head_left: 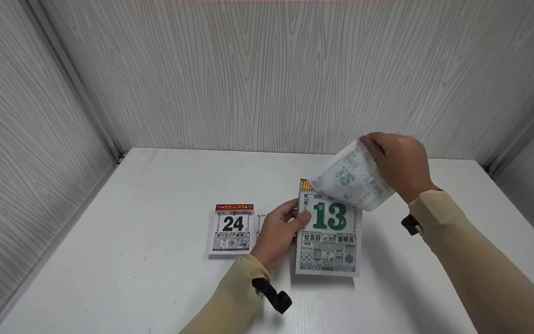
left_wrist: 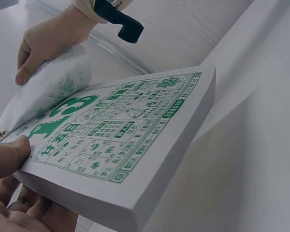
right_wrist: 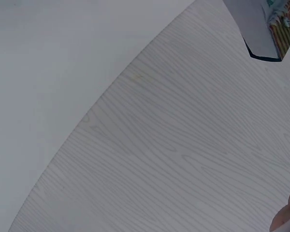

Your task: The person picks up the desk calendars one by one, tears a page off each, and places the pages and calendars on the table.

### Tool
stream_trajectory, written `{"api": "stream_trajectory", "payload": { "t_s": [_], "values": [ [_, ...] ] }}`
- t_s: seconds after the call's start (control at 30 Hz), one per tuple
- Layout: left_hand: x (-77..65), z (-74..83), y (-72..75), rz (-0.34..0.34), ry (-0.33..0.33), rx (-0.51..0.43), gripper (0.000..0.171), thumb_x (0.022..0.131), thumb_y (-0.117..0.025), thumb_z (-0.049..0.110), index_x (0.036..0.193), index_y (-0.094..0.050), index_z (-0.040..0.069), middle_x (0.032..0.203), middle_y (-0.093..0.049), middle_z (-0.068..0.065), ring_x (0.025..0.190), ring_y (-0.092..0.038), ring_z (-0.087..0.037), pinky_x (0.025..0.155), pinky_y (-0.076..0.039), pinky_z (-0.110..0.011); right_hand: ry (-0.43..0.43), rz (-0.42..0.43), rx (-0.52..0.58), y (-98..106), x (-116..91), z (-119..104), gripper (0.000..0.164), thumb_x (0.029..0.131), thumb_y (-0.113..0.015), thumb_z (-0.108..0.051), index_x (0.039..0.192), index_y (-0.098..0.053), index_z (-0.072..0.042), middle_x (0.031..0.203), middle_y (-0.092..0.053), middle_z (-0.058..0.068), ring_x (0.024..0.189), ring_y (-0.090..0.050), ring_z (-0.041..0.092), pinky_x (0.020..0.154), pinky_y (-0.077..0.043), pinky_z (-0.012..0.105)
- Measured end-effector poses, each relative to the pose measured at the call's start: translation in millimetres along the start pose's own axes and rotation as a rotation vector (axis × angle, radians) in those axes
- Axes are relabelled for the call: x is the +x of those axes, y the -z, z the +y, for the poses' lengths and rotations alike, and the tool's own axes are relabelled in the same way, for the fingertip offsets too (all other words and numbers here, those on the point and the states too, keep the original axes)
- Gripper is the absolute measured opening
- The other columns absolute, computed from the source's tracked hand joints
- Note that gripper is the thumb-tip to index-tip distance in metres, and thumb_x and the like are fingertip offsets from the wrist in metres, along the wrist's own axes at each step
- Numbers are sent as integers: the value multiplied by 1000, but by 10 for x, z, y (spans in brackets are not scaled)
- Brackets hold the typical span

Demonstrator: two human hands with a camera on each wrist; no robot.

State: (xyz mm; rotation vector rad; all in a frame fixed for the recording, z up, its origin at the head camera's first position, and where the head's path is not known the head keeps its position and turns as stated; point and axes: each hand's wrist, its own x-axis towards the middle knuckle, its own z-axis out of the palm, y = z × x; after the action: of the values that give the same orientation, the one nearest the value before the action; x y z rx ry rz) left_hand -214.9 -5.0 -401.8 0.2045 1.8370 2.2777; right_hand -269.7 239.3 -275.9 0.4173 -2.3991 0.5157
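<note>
A thick tear-off calendar (head_left: 327,250) showing a green 13 is tilted up off the table. My left hand (head_left: 281,229) grips its left edge, thumb on the top page and fingers underneath, as the left wrist view shows. My right hand (head_left: 401,162) pinches the far corner of a thin, curled calendar page (head_left: 352,178), raised above the pad's upper right. The page's lower left end meets the pad near its yellow-patterned top strip (head_left: 306,184); whether it is still attached there I cannot tell. In the right wrist view only some fingertips (right_wrist: 287,212) show at the right edge.
A smaller calendar (head_left: 233,232) with a red header and a black 24 lies on the white table (head_left: 155,208). Another printed calendar page (head_left: 261,222) is mostly hidden behind my left hand. Wood-grain panels (head_left: 248,74) stand behind and at both sides.
</note>
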Motion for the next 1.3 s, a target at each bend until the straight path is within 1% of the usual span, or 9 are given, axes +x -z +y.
{"api": "stream_trajectory", "payload": {
  "t_s": [0.1, 0.23, 0.43, 0.5, 0.7, 0.87, 1.0, 1.1, 1.3],
  "values": [
    [-6, 9, -20, 0, 1, -29, 45, 100, -70, 26, 143, -61, 14, 116, -69, -8, 93, -74, -18, 76, -60, -30, -18, 9, 0, 3, -12, 39, 21, 102, -68, -17, 111, -79, -2, 99, -77, 18, 74, -71, 30, 70, -60, 48],
    [-9, 19, -36, 7, 9, -33, 44, 100, -70, 26, 142, -62, 15, 115, -69, -8, 93, -74, -19, 75, -60, -31, -54, 14, -5, 5, -25, 66, 21, 102, -67, -17, 111, -79, -2, 98, -77, 18, 75, -72, 30, 71, -60, 48],
    [-21, 21, -34, 7, 17, -41, 44, 100, -70, 26, 141, -62, 15, 114, -70, -8, 92, -73, -19, 74, -60, -30, -137, -8, 16, 21, -53, 78, 25, 104, -65, -21, 117, -77, -3, 102, -76, 19, 76, -70, 31, 75, -60, 51],
    [-20, 17, -36, 7, 15, -48, 44, 100, -70, 25, 142, -62, 14, 114, -70, -9, 91, -74, -19, 74, -60, -31, -153, -9, 22, 26, -63, 93, 26, 104, -64, -22, 118, -77, -3, 102, -76, 19, 76, -69, 31, 74, -60, 51],
    [-21, 8, -51, 10, 18, -56, 46, 99, -71, 24, 142, -61, 12, 114, -71, -9, 90, -74, -20, 75, -61, -33, -129, 23, 9, 24, -85, 161, 27, 105, -63, -22, 114, -77, -1, 101, -76, 20, 76, -70, 31, 74, -58, 49],
    [-19, 7, -62, 13, 21, -67, 46, 99, -72, 24, 142, -61, 12, 114, -71, -9, 90, -74, -19, 75, -61, -32, -103, 65, -9, 14, -83, 208, 25, 105, -63, -19, 111, -77, 1, 99, -76, 20, 76, -71, 32, 72, -58, 48],
    [-29, 3, -64, 0, 21, -81, 46, 99, -71, 24, 142, -61, 12, 114, -70, -9, 91, -73, -19, 74, -60, -30, -84, 88, -25, 8, -83, 240, 24, 104, -64, -18, 109, -77, 3, 98, -76, 22, 79, -73, 35, 75, -59, 50],
    [-39, 3, -57, -10, 22, -91, 45, 100, -70, 24, 143, -61, 12, 113, -69, -9, 91, -73, -18, 74, -59, -29, -89, 92, -26, -2, -90, 241, 24, 103, -65, -17, 109, -77, 3, 99, -76, 22, 81, -74, 36, 77, -60, 52],
    [-55, -12, -11, -1, 29, -116, 45, 100, -70, 21, 143, -60, 11, 114, -69, -10, 90, -73, -19, 74, -60, -30, -131, 96, -14, -57, -107, 218, 26, 105, -63, -18, 111, -76, 3, 99, -76, 22, 77, -72, 35, 73, -59, 51]
  ]
}}
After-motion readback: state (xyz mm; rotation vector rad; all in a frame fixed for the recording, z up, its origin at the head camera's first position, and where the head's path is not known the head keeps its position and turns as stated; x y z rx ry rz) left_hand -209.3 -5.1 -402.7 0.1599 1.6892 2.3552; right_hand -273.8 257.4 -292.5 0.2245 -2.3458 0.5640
